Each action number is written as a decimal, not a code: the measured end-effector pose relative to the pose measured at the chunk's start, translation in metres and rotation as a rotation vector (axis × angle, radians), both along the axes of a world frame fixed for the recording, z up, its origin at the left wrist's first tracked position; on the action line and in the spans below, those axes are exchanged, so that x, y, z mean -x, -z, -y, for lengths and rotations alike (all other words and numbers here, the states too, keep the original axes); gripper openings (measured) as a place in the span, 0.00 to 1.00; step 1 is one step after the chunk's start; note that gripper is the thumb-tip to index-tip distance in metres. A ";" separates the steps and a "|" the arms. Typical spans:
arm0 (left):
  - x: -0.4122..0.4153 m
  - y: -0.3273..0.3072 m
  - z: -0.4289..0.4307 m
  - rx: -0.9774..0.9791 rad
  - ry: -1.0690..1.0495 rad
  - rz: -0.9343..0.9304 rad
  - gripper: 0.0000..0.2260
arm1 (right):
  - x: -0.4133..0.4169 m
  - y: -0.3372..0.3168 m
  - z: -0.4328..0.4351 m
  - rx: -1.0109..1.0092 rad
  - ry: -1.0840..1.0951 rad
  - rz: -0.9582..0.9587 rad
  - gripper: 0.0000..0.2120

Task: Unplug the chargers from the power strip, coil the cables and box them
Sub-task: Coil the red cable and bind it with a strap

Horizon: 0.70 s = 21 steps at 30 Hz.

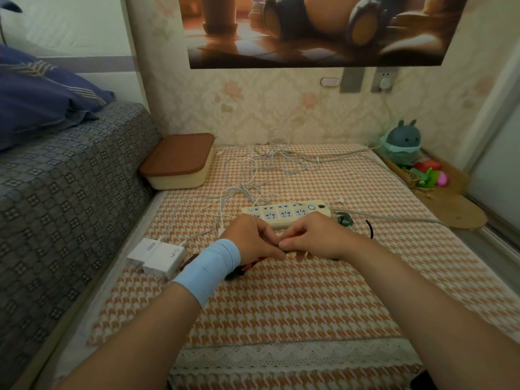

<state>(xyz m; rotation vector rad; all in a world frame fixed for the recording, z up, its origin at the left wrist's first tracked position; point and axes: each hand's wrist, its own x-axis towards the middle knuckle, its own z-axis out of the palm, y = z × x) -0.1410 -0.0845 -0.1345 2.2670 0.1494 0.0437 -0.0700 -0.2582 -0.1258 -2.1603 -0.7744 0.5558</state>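
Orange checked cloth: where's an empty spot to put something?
Bare: the wide orange-and-white checked cloth from the white lace hem up to the left hand and right hand, whose fingers pinch a green tie. Crowded: tangled white cables behind the cream power strip, two white charger blocks at left.

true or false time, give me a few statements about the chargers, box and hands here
1. The lid is on the box. True.
2. The two white chargers sit in the power strip. False: they lie on the cloth, beside the left hand.
3. The left hand and right hand pinch a small green thing between them. True.
4. The blue wristband is on the right wrist. False: it is on the left wrist.
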 end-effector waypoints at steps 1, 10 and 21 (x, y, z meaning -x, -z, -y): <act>0.000 0.001 0.003 -0.097 0.038 -0.006 0.10 | -0.001 0.001 0.002 0.053 -0.022 -0.021 0.04; 0.002 0.012 0.001 -0.363 0.236 -0.145 0.12 | -0.003 0.010 -0.003 0.156 -0.105 0.118 0.04; -0.001 0.018 0.009 -0.520 0.200 -0.175 0.10 | -0.003 0.021 -0.010 0.307 -0.153 0.296 0.06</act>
